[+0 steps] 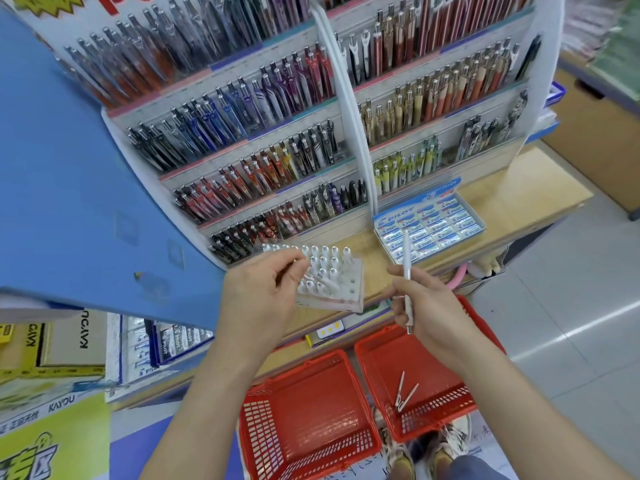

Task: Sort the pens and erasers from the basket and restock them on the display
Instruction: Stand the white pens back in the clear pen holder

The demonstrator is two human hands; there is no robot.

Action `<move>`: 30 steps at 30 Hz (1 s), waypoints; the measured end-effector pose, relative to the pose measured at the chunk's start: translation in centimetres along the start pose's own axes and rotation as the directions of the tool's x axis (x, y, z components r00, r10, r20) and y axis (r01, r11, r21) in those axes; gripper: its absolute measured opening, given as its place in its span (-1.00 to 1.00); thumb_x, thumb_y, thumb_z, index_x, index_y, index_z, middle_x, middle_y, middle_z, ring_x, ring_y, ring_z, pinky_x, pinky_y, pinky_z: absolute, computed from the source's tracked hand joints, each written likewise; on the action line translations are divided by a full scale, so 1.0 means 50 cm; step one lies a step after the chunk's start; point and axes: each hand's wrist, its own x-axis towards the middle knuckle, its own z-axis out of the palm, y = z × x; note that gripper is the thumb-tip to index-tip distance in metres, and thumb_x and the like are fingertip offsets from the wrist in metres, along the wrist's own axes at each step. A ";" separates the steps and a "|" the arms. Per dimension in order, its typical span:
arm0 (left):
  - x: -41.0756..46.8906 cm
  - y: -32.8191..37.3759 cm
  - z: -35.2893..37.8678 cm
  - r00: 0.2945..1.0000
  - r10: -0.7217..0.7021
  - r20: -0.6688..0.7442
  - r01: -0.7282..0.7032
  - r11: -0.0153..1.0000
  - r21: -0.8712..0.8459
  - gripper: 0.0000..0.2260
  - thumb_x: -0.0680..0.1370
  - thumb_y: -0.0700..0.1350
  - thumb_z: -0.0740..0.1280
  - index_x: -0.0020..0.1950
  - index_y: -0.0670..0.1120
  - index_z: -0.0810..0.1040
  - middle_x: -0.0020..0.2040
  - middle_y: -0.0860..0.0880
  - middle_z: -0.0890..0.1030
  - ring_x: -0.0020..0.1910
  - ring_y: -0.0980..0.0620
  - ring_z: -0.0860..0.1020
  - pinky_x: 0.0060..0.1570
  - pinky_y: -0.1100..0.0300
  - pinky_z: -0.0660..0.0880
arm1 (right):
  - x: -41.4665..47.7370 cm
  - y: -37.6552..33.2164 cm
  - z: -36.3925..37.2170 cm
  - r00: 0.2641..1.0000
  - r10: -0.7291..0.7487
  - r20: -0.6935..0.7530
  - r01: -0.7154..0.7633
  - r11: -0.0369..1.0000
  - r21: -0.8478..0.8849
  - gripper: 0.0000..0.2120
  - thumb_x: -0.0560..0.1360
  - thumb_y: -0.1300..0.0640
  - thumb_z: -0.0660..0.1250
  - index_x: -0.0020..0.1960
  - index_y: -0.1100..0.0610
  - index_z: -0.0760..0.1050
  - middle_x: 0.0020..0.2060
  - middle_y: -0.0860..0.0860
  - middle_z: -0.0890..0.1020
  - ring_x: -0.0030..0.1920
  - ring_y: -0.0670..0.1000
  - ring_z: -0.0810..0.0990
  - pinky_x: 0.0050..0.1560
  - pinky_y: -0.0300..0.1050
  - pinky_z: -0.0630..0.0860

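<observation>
My right hand (426, 303) grips a white pen (406, 268), held upright in front of the shelf edge. My left hand (263, 289) pinches another white pen (320, 282) and lays it against the clear pen holder (343, 289), a block with rows of holes, many filled with white pens. Two red baskets stand on the floor below. The right basket (384, 355) holds two or three loose pens (405, 393); the left basket (277, 410) looks empty. An open Pilot eraser box (429, 223) sits full on the wooden shelf.
A tiered pen display (263, 133) rises behind the shelf, its rows packed with pens. A big blue panel (86, 168) juts in from the left. Boxes of stock (62, 341) sit lower left. My shoes (408, 455) show by the baskets; grey floor lies to the right.
</observation>
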 end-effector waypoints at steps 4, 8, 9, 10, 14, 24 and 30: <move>-0.001 -0.017 0.034 0.995 0.078 0.059 -0.082 0.994 0.071 -0.87 0.51 -0.06 0.33 -0.09 -0.07 0.65 -0.24 0.07 0.64 -0.26 0.12 0.54 -0.20 0.13 0.48 | 0.000 0.008 -0.003 0.999 -0.046 0.025 0.048 0.997 -0.056 -0.74 0.55 0.31 0.18 0.15 0.08 0.52 -0.27 0.13 0.47 -0.39 -0.04 0.38 -0.41 -0.14 0.28; 0.001 -0.035 0.072 0.987 0.088 0.132 -0.104 0.987 0.122 -0.83 0.52 -0.03 0.28 -0.13 -0.07 0.62 -0.27 0.04 0.61 -0.29 0.07 0.52 -0.24 0.07 0.47 | 0.001 0.021 0.004 0.998 -0.052 0.017 0.053 0.995 -0.081 -0.78 0.57 0.30 0.20 0.15 0.11 0.50 -0.28 0.11 0.44 -0.41 -0.06 0.31 -0.48 -0.23 0.24; 0.002 -0.040 0.080 0.985 0.089 0.148 -0.110 0.984 0.142 -0.83 0.53 -0.03 0.28 -0.14 -0.08 0.61 -0.27 0.03 0.60 -0.29 0.04 0.53 -0.25 0.06 0.48 | 0.003 0.026 0.006 0.999 -0.043 0.016 0.044 0.996 -0.083 -0.79 0.56 0.29 0.22 0.14 0.11 0.50 -0.27 0.11 0.42 -0.42 -0.07 0.30 -0.48 -0.24 0.24; 0.002 -0.044 0.087 0.983 0.090 0.158 -0.115 0.981 0.156 -0.84 0.53 -0.04 0.29 -0.13 -0.07 0.61 -0.27 0.02 0.60 -0.28 0.03 0.53 -0.24 0.06 0.48 | 0.005 0.029 0.008 0.999 -0.036 0.020 0.037 0.996 -0.084 -0.79 0.55 0.30 0.23 0.13 0.12 0.50 -0.27 0.12 0.40 -0.42 -0.07 0.29 -0.49 -0.25 0.24; 0.008 -0.052 0.102 0.984 0.071 0.161 -0.095 0.985 0.147 -0.91 0.53 -0.10 0.36 -0.10 -0.07 0.65 -0.24 0.03 0.57 -0.27 0.05 0.50 -0.21 0.15 0.43 | 0.016 0.044 0.018 0.999 -0.016 0.039 0.020 0.995 -0.101 -0.80 0.53 0.30 0.27 0.12 0.12 0.48 -0.24 0.13 0.38 -0.44 -0.07 0.29 -0.48 -0.23 0.25; 0.011 -0.070 0.133 0.979 0.034 0.203 -0.075 0.978 0.197 -0.91 0.49 -0.06 0.40 -0.09 -0.02 0.69 -0.30 0.15 0.38 -0.22 0.11 0.40 -0.20 0.26 0.28 | 0.038 0.075 0.046 0.999 -0.009 -0.044 0.001 0.984 -0.180 -0.90 0.51 0.21 0.35 0.02 0.14 0.49 -0.33 0.10 0.66 -0.50 -0.04 0.37 -0.50 -0.23 0.32; 0.017 -0.077 0.145 0.973 0.028 0.231 -0.089 0.962 0.258 -0.88 0.51 -0.01 0.37 -0.07 0.00 0.69 -0.27 0.10 0.40 -0.14 0.10 0.36 -0.14 0.22 0.30 | 0.048 0.084 0.065 0.992 -0.048 -0.118 0.023 0.978 -0.206 -0.91 0.47 0.22 0.36 -0.03 0.11 0.51 -0.33 0.10 0.70 -0.44 -0.02 0.38 -0.39 -0.16 0.32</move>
